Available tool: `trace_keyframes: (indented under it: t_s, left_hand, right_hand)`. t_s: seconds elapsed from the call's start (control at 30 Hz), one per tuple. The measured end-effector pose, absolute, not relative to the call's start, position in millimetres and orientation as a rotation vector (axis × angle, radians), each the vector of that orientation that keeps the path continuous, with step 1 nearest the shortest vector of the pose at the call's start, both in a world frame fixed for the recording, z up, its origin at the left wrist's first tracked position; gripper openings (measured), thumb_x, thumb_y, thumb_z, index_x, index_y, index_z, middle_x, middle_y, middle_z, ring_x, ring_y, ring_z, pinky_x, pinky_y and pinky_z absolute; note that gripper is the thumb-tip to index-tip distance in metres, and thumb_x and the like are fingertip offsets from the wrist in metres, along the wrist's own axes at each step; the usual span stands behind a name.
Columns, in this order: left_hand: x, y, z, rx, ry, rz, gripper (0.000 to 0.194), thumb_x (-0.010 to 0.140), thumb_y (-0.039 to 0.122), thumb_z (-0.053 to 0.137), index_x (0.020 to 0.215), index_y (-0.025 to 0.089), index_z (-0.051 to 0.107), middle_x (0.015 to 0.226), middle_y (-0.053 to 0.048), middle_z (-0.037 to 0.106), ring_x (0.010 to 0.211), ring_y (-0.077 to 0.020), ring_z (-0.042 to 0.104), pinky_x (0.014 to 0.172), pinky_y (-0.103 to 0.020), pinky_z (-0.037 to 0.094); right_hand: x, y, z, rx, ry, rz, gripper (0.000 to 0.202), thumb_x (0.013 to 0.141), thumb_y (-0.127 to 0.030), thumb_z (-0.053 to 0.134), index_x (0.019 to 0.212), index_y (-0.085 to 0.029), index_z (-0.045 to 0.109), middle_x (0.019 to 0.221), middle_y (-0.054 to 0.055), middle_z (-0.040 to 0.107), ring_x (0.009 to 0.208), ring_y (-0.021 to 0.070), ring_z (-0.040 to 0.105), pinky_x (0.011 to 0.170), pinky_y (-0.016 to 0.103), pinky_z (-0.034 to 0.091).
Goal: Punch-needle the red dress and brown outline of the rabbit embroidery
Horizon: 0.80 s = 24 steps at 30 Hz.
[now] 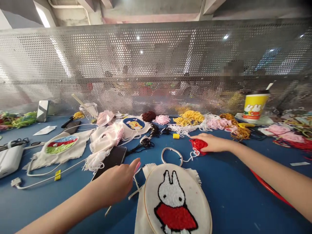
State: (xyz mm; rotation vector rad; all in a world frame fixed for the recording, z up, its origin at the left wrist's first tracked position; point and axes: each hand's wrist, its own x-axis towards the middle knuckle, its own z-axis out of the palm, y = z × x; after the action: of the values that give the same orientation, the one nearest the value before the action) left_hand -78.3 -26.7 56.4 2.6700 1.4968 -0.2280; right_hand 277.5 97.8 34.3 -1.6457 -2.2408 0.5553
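A round embroidery hoop [197,201] holds cream cloth with a white rabbit in a red dress outlined in black, near the table's front edge. My right hand [211,143] is closed on a bundle of red yarn [198,145] beyond the hoop. Left of the hoop is my left hand [119,182], its fingers bent together and mostly turned away; what they hold, if anything, is hidden. A thin light strand and a slim stick show beside it. A small empty hoop [162,156] lies between the rabbit piece and the red yarn, with white yarn [192,156] next to it.
Yellow yarn [188,118], pink yarn and a yellow rabbit cup [255,105] stand along the back by a perforated metal screen [146,65]. On the left lie a dark phone [113,159], other embroidered cloths [83,143], cables and a white power bank [11,161].
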Motion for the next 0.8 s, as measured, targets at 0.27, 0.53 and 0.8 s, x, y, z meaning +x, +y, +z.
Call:
trace_keyframes:
  t_s: [0.27, 0.53, 0.8]
  left_hand:
    - [-63.5, -29.3, 39.1, 2.628, 1.650, -0.223, 0.055, 0.067, 0.001, 0.041, 0.121, 0.001, 0.032, 0.078, -0.019, 0.062, 0.064, -0.0298, 0.062, 0.051, -0.037, 0.046]
    - [-8.0, 10.6, 73.4, 2.445, 1.221, 0.431, 0.051, 0.077, 0.035, 0.044, 0.117, 0.007, 0.033, 0.119, -0.020, 0.044, 0.110, -0.0261, 0.041, 0.090, -0.038, 0.035]
    - [18.7, 38.5, 79.5, 2.150, 0.851, 0.511, 0.026, 0.083, 0.030, 0.035, 0.077, 0.015, 0.055, 0.047, 0.006, 0.047, 0.042, -0.0053, 0.047, 0.045, -0.018, 0.040]
  right_hand:
    - [264.3, 95.0, 91.7, -1.669, -2.052, 0.256, 0.018, 0.060, -0.024, 0.052, 0.076, -0.018, 0.057, 0.071, 0.002, 0.060, 0.065, 0.0166, 0.055, 0.059, 0.028, 0.042]
    - [190.8, 45.3, 140.5, -1.135, -1.680, 0.483, 0.015, 0.060, -0.022, 0.058, 0.074, -0.018, 0.057, 0.070, 0.000, 0.058, 0.065, 0.0124, 0.056, 0.059, 0.027, 0.046]
    - [194.4, 39.7, 148.6, -0.937, -1.495, 0.391, 0.016, 0.058, -0.014, 0.061, 0.074, -0.015, 0.058, 0.068, -0.001, 0.057, 0.062, 0.0089, 0.054, 0.063, 0.027, 0.045]
